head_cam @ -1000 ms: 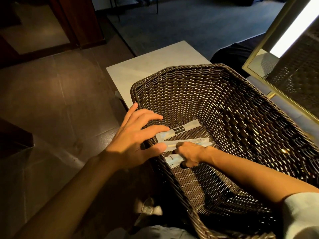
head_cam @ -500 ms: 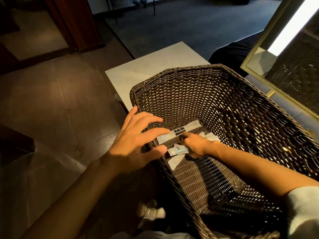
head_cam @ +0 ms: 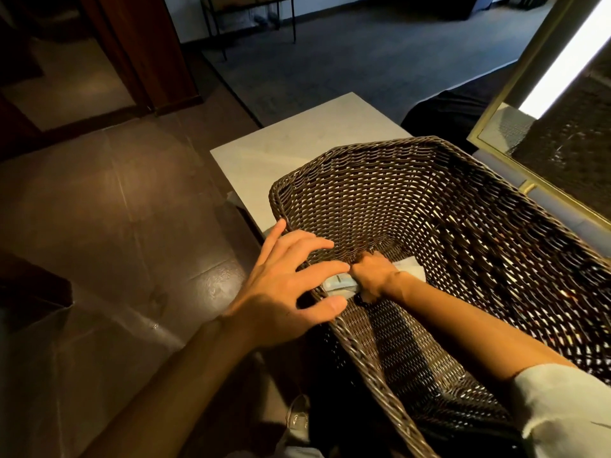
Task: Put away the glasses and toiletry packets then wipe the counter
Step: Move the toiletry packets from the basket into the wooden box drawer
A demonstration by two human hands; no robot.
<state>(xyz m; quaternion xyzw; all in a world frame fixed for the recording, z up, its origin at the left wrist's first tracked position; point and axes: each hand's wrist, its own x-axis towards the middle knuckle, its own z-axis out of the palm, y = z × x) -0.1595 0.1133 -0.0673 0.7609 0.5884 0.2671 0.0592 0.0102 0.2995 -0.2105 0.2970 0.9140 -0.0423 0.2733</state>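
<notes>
Right hand [head_cam: 373, 276] shifted left, packets [head_cam: 340, 285] bunched

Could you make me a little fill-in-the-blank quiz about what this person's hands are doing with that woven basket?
1. The left hand rests on the basket's ____.
2. The right hand reaches ____ the wicker basket.
3. The right hand's fingers close on pale ____.
4. The basket stands on a light-coloured ____.

Missing words: rim; inside; packets; counter
</notes>
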